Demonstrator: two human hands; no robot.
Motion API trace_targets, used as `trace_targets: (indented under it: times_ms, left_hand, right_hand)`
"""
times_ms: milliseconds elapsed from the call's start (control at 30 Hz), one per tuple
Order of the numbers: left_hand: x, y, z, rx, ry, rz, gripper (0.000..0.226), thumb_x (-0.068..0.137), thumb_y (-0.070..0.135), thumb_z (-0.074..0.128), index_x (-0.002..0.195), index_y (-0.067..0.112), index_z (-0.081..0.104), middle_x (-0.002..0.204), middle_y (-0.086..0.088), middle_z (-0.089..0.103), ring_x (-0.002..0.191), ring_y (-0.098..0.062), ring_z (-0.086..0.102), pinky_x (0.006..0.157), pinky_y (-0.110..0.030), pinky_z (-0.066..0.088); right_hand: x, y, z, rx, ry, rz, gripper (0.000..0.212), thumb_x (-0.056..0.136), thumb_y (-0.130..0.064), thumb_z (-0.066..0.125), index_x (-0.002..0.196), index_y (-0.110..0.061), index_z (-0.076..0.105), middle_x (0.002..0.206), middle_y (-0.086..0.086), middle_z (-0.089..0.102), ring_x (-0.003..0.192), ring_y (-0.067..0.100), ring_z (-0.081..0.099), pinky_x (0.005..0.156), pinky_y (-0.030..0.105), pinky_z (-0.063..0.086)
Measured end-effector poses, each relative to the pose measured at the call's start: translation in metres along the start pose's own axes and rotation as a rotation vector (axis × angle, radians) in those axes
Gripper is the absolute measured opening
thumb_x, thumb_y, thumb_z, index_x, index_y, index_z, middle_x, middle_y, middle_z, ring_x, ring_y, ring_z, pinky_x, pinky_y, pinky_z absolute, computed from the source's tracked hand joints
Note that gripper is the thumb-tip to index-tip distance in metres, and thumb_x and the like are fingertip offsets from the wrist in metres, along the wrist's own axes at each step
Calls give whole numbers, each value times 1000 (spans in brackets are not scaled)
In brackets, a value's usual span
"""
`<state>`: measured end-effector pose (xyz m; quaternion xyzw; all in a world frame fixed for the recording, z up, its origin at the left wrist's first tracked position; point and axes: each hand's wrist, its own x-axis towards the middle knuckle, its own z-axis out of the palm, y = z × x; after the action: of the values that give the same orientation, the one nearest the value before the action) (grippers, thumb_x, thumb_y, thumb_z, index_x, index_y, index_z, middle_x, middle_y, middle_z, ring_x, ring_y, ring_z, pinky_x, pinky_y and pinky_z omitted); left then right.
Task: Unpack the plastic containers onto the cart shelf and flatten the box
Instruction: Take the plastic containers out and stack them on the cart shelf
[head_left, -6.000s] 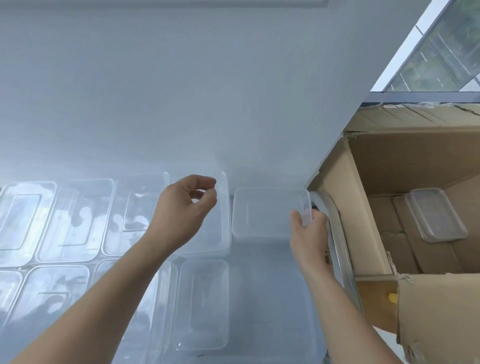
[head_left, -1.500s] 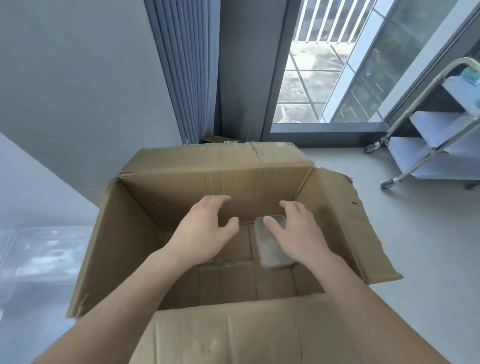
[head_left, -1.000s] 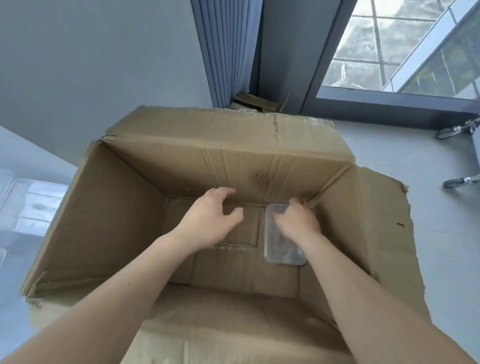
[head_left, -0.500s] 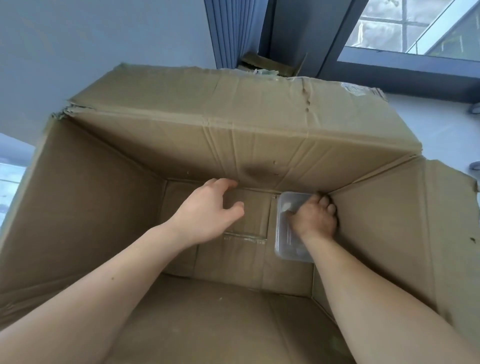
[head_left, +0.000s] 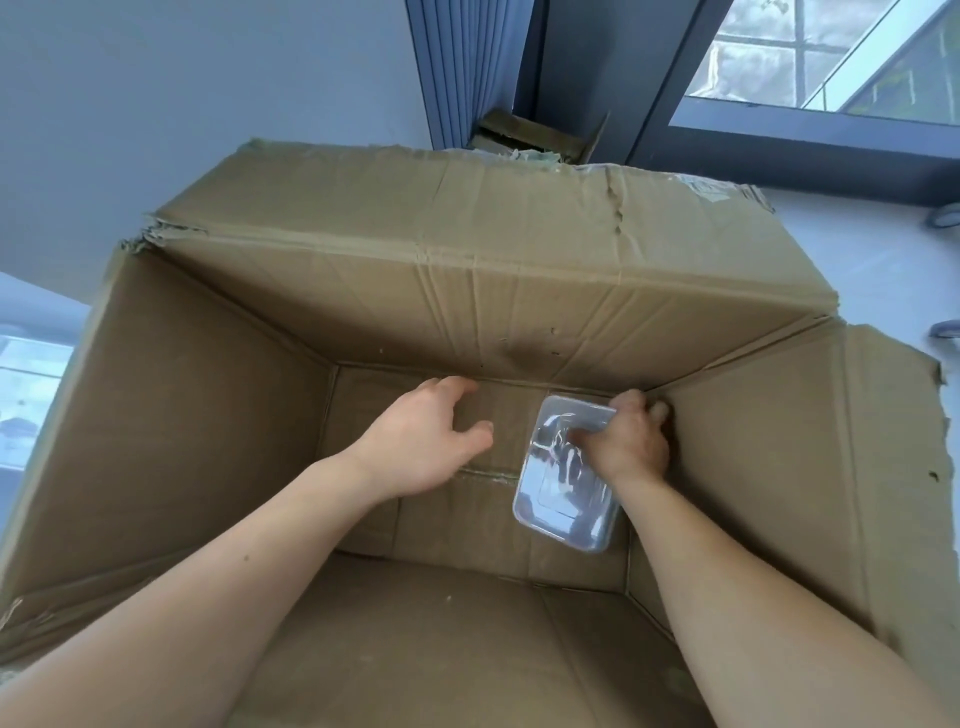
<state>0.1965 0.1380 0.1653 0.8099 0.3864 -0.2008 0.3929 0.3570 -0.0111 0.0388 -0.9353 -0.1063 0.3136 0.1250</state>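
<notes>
**One container (head_left: 566, 499) lying deep in box (head_left: 208, 441)**

Right hand (head_left: 631, 447) is gripping the container's far rim, at 2 o'clock on the box floor beside the far-right corner. Left hand (head_left: 421, 447) is hovering at the container's 9 o'clock, fingers loosely spread, holding nothing.

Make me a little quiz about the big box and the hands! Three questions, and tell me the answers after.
1. Inside the cardboard box, which hand grips the plastic container?
2. True or false: the left hand holds nothing.
3. Pick one. The container is nearest which corner of the box floor? A: far right. B: far left. C: near left.

Key
1. The right hand; its fingers curl over the container's far edge.
2. True; its fingers are relaxed above the box floor.
3. A.
</notes>
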Motion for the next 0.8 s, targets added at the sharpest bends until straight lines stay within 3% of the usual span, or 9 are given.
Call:
trace_targets:
  times_ms: [67,167,267,333,467,567,667,767,800]
  left_hand:
    - [-3,-1,-3,6,-36,-3,62,95,41,55,149,15,39,147,-6,49,132,-20,48,105,-26,38]
    - [-12,-3,-10,-36,-36,-21,64,96,43,54,150,12,38,147,-6,50,134,-20,47,108,-29,38]
    - [-24,-7,-18,-121,-5,-43,63,97,44,53,149,11,39,145,-5,52,131,-20,50,108,-32,40]
    - [-33,-11,-23,-214,9,-52,53,97,44,53,140,15,50,130,-1,62,116,-18,60,101,-36,47]
    - [-56,-14,-29,-510,54,-101,46,86,53,51,106,15,66,99,-6,73,93,-25,70,87,-47,57]
    - [-70,-7,-31,-719,84,-115,30,99,35,49,103,10,65,91,-14,73,75,-28,71,67,-44,58]
    - [-80,-1,-30,-753,121,-83,30,101,30,48,101,4,63,81,-14,72,65,-32,68,60,-43,57]
    - [-85,1,-25,-714,161,-51,31,100,31,49,99,3,63,82,-12,73,68,-33,70,60,-42,58]
    - [-85,0,-24,-731,164,-52,30,100,31,49,100,4,63,82,-10,73,66,-29,70,58,-39,58]
  right_hand:
    - [-4,-10,-8,87,-49,-4,49,72,-36,84,106,-19,52,116,6,60,102,32,64,82,34,50]
    - [-18,-27,-20,354,-176,-24,45,70,-36,87,100,-20,57,101,0,68,92,23,68,82,38,56]
    - [-46,-48,-40,597,-414,-84,46,72,-34,88,105,-20,59,103,3,69,90,21,70,80,39,58]
    - [-63,-62,-53,668,-458,-200,42,75,-32,85,106,-21,59,108,2,68,94,20,69,80,36,57]
    - [-92,-82,-67,816,-399,-389,35,77,-29,83,101,-21,58,105,2,69,90,15,68,73,29,53]
    - [-105,-89,-72,955,-381,-422,34,79,-47,71,96,-20,61,91,-2,72,88,17,67,74,31,51]
    - [-99,-83,-71,1075,-409,-353,55,85,-64,48,93,-13,69,86,7,76,85,29,68,76,35,51]
    - [-74,-63,-51,929,-213,-157,55,101,-55,38,84,-13,69,79,10,72,72,23,64,67,32,50]
    - [-60,-53,-40,851,-145,-106,55,102,-54,38,87,-12,69,85,12,73,76,24,66,71,35,51]
